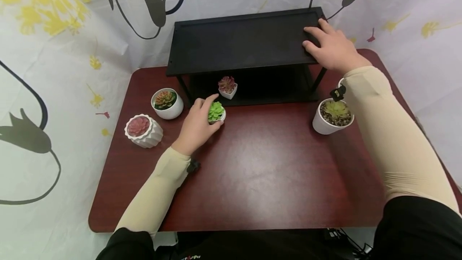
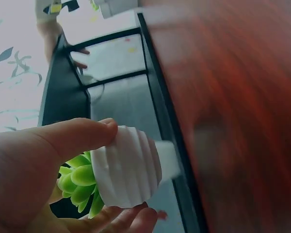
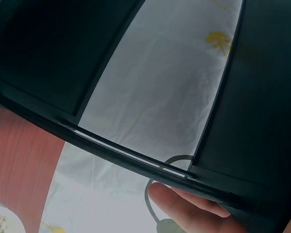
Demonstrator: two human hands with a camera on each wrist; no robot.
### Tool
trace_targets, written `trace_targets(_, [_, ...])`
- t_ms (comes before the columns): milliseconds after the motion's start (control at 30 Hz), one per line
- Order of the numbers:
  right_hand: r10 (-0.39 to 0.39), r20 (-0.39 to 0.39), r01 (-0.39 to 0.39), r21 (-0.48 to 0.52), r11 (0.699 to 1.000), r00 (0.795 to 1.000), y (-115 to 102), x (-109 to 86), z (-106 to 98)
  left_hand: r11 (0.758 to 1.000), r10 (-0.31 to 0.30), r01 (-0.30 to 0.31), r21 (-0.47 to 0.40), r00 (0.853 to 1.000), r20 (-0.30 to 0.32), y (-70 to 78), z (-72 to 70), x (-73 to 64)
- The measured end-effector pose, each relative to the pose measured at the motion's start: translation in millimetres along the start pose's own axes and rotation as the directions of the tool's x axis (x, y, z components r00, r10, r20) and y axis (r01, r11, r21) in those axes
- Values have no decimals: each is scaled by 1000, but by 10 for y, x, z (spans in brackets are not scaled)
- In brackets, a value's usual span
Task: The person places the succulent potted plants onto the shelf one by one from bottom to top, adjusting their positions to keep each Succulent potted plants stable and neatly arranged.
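My left hand (image 1: pixel 197 125) holds a small white ribbed pot (image 2: pixel 128 167) with a bright green succulent (image 1: pixel 215 110), thumb on one side and fingers on the other. It is over the table just in front of the black two-tier shelf (image 1: pixel 242 43). On the shelf's lower tier, right behind that pot, stands a small white pot with a reddish succulent (image 1: pixel 227 84). My right hand (image 1: pixel 333 49) grips the right end of the shelf's upper tier. Some fingers lie on top, while other fingers (image 3: pixel 172 204) show beside the side frame in the right wrist view.
On the left of the table (image 1: pixel 260 187) stand a white round pot (image 1: pixel 169 109) with an orange-green succulent and a fluted white pot (image 1: pixel 149 136) with a pink one. A white pot (image 1: pixel 323 125) with a pale green succulent stands at right, below my right forearm. Patterned cloth hangs behind.
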State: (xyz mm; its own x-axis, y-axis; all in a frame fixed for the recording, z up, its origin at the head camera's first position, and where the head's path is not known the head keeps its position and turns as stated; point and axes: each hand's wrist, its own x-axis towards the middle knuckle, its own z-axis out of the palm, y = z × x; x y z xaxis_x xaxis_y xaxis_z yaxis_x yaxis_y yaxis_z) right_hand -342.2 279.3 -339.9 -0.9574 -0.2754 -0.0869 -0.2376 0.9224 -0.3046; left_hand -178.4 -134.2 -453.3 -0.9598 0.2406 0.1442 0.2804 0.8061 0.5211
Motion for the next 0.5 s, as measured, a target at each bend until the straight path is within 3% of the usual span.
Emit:
trace_targets(267, [0,2,0,8,1000,1000,39,2,-9,989,145,-146,17,989,33,386,62,304])
trace_targets(500, [-14,5,14,15,1000,1000,28,27,-9,982,188,-188,-5,980,72,572,184,570])
